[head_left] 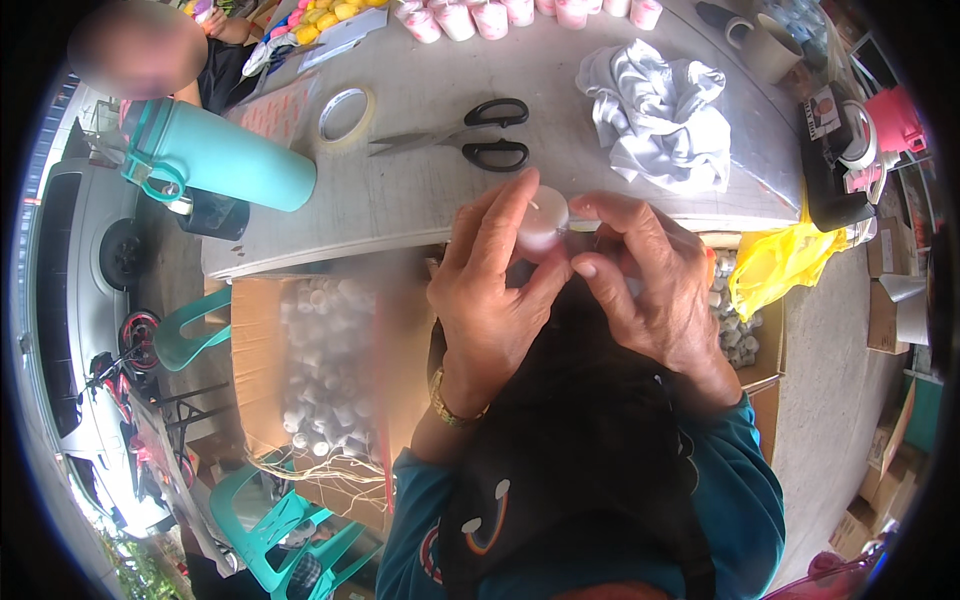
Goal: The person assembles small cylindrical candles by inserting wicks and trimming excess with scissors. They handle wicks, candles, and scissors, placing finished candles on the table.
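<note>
My left hand (495,290) grips a small pale votive candle (543,222) between thumb and fingers, just past the table's near edge. A short wick sticks up from the candle's top. Close beside it on the right is my right hand (645,275), its fingers curled and the tips of thumb and index near the candle. A pale bit shows inside the right hand's curled fingers, too little to name. Beyond the hands, black-handled scissors (495,153) lie on the grey table (400,205). A roll of tape (347,116) rests left of them.
A teal bottle (225,155) lies at left and a crumpled white cloth (660,115) at right. Pink-and-white candles (490,20) line the far side. Below the table stand a cardboard box (260,370) of white pieces and a yellow bag (785,265). Another person sits far left.
</note>
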{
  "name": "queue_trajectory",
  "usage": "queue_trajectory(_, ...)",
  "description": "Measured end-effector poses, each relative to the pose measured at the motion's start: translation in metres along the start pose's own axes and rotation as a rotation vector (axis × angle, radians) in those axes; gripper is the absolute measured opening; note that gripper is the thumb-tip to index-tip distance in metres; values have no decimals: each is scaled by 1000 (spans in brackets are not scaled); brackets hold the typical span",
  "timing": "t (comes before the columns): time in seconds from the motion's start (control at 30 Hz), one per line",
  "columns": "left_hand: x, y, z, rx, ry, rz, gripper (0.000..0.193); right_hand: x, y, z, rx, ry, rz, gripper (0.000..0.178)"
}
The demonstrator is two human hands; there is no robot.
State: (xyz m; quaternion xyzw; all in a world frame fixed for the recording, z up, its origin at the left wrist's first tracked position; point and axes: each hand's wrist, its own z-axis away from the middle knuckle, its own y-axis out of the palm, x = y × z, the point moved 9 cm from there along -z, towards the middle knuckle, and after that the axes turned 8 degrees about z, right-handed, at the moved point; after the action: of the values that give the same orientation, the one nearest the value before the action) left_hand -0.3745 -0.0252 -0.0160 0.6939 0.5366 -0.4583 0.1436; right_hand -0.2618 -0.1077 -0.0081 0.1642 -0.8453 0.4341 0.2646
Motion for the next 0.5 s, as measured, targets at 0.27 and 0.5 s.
queue_trajectory(0.27, -4, 1, 1, -15, 49, -37, 56, -5, -3, -2, -53, 39, 7, 35)
queue_trajectory(0.5, 8, -1, 1, -30, -40, 79, 58, -4, 5, 3, 58, 86, -35, 38)
